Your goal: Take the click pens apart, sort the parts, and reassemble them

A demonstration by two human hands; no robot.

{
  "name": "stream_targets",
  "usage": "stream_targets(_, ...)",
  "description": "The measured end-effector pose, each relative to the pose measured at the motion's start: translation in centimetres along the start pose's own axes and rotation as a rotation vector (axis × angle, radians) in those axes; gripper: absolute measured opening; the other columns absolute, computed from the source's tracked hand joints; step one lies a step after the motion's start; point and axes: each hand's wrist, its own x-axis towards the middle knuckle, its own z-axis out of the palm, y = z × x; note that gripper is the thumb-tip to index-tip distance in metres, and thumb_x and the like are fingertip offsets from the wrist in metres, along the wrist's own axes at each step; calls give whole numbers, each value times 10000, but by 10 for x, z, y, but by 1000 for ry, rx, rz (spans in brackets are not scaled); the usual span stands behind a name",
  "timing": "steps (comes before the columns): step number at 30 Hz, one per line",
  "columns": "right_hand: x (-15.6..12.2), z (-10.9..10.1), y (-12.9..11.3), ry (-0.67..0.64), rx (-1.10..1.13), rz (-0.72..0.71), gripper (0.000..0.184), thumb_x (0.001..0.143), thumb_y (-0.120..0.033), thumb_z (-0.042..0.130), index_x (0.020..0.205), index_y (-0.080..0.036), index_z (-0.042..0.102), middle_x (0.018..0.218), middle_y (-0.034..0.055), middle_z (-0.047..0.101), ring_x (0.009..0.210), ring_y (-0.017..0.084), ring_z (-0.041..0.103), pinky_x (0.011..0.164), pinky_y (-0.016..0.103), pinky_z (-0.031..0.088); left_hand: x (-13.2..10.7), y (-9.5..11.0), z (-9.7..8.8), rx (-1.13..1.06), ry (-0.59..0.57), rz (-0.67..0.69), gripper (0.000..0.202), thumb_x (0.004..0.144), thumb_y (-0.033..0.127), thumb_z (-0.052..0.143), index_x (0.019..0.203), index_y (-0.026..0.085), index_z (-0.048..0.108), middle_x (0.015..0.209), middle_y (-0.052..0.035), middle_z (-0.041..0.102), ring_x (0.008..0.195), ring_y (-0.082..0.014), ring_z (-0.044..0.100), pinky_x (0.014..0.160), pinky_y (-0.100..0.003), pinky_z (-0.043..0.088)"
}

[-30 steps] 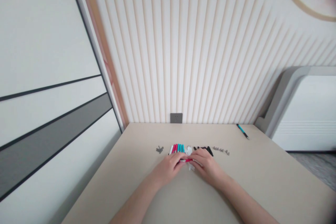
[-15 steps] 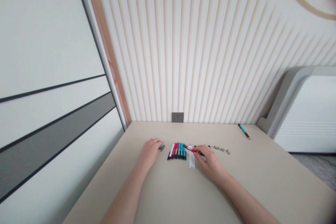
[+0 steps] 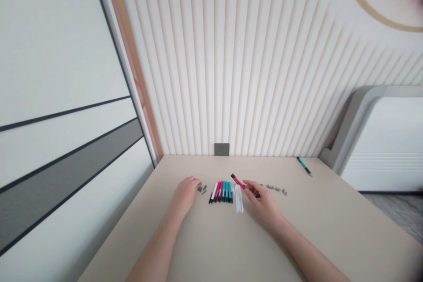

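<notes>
My right hand (image 3: 262,198) grips a pink pen barrel (image 3: 239,182) with a black end, tilted up to the left above the table. My left hand (image 3: 187,191) rests on the table with its fingers curled and pressed together. Its fingertips are at a small pile of dark grey metal pieces (image 3: 204,189); whether one is between them is hidden. Between my hands lies a row of pen barrels (image 3: 224,191) in white, pink and turquoise with black ends. Close to their right is a bundle of thin white refills (image 3: 239,200).
Several small grey cone-like pieces (image 3: 276,188) form a line right of my right hand. A turquoise and black pen (image 3: 304,166) lies near the table's back right. Behind the table (image 3: 211,246) rise a ribbed wall and a dark socket (image 3: 221,149). A white cabinet stands left.
My right hand has raised and turned the pink barrel, so its black end points higher. The small metal pieces by my left fingertips are more spread. The view has shifted slightly.
</notes>
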Motion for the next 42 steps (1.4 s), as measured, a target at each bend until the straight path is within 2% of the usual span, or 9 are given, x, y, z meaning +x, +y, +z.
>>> stream_targets(12, 0, -1, 5, -31, -41, -66, 371, 928, -447, 479, 1125, -197, 669, 955, 92, 701, 854, 229, 627, 765, 350, 513, -3, 8, -8, -26, -14, -19, 223, 936, 182, 483, 916, 187, 705, 976, -71, 688, 953, -209, 619, 850, -293, 412)
stream_targets(35, -1, -5, -4, -86, -72, -109, 276, 954, -361, 475, 1084, -218, 672, 1020, 85, 698, 940, 227, 620, 833, 349, 496, -7, 6, -3, -112, -18, -38, 186, 916, 170, 459, 867, 177, 639, 935, -69, 658, 921, -195, 615, 818, -275, 415)
stream_targets(42, -1, -5, -3, -88, -77, -115, 280, 951, -379, 480, 1069, -230, 685, 1008, 82, 702, 945, 233, 625, 830, 350, 496, -5, 1, 0, -199, -40, -57, 134, 880, 196, 521, 834, 182, 646, 909, -59, 678, 883, -196, 624, 772, -263, 417)
